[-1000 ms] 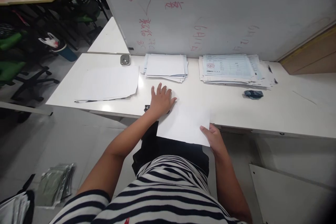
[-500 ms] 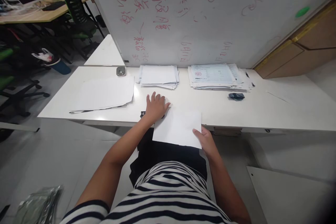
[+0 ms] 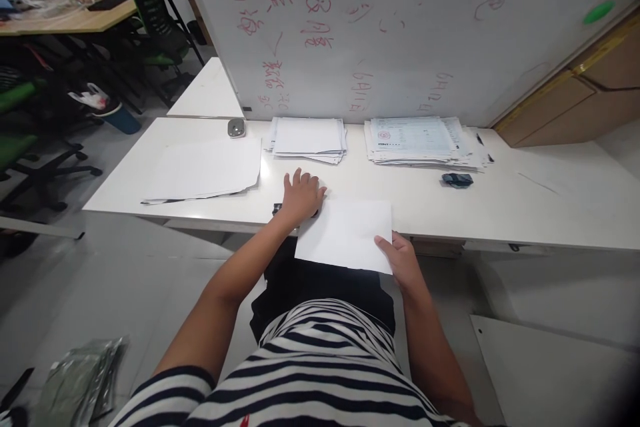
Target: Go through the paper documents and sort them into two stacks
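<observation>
A blank white sheet lies half on the white table, hanging over its front edge toward me. My right hand pinches the sheet's near right corner, thumb on top. My left hand rests flat on the table at the sheet's left edge, fingers spread, covering a small black object whose shape I cannot make out.
A loose spread of white sheets lies at left, a neat white stack behind my left hand, a printed-forms stack at back right. A dark clip and a small grey device sit on the table. A whiteboard stands behind.
The view has drifted up and back slightly. Both hands stay on the sheet and table edge; the sheet has hardly shifted.
</observation>
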A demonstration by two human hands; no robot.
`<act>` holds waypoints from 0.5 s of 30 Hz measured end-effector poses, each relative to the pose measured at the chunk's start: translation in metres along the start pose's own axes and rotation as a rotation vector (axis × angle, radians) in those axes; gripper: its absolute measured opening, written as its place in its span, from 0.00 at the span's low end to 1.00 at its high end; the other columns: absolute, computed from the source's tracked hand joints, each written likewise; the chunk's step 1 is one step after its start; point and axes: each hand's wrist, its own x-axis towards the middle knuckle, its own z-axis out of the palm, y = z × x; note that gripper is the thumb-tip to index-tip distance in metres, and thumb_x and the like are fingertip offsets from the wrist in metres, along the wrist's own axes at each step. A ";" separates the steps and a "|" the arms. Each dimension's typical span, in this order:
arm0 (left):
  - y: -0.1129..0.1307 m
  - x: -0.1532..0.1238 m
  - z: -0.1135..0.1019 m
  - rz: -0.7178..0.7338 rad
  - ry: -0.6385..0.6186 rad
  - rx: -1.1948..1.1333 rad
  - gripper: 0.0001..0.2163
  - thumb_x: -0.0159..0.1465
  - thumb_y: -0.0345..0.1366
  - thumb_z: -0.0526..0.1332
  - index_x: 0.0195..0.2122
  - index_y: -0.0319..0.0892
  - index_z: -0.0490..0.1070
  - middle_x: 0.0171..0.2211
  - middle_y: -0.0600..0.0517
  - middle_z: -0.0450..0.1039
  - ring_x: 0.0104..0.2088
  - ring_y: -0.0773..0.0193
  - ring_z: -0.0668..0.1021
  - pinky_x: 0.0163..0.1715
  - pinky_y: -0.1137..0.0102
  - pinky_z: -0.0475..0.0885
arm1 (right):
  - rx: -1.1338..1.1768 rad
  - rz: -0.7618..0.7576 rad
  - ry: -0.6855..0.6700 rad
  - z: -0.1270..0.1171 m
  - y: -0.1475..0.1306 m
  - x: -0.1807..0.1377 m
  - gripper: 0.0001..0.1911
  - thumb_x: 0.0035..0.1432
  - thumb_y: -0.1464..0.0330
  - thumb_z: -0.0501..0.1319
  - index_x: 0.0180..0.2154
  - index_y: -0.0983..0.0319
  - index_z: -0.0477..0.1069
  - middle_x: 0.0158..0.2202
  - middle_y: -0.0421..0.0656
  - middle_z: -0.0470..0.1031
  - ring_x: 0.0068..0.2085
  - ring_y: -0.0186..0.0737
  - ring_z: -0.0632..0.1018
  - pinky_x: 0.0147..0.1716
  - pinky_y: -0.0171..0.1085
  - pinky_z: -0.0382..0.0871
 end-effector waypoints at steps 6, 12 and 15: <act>0.000 0.001 -0.001 0.002 0.000 -0.002 0.21 0.68 0.45 0.40 0.53 0.42 0.64 0.58 0.43 0.63 0.66 0.48 0.53 0.63 0.46 0.47 | 0.071 0.061 -0.037 -0.005 0.013 0.005 0.23 0.45 0.56 0.70 0.40 0.62 0.77 0.34 0.45 0.81 0.34 0.46 0.80 0.35 0.41 0.72; 0.002 0.002 -0.004 -0.007 -0.040 0.001 0.21 0.68 0.44 0.40 0.53 0.42 0.64 0.58 0.44 0.63 0.65 0.48 0.53 0.62 0.46 0.49 | 0.079 0.106 -0.038 -0.003 0.024 0.008 0.25 0.42 0.54 0.71 0.39 0.63 0.77 0.33 0.46 0.81 0.32 0.46 0.80 0.34 0.42 0.72; 0.002 0.003 -0.005 -0.009 -0.061 -0.003 0.20 0.68 0.44 0.40 0.54 0.43 0.63 0.59 0.44 0.62 0.66 0.48 0.53 0.62 0.47 0.49 | 0.052 0.093 -0.005 -0.002 0.027 0.004 0.26 0.43 0.53 0.70 0.40 0.63 0.77 0.34 0.46 0.81 0.33 0.46 0.80 0.34 0.41 0.72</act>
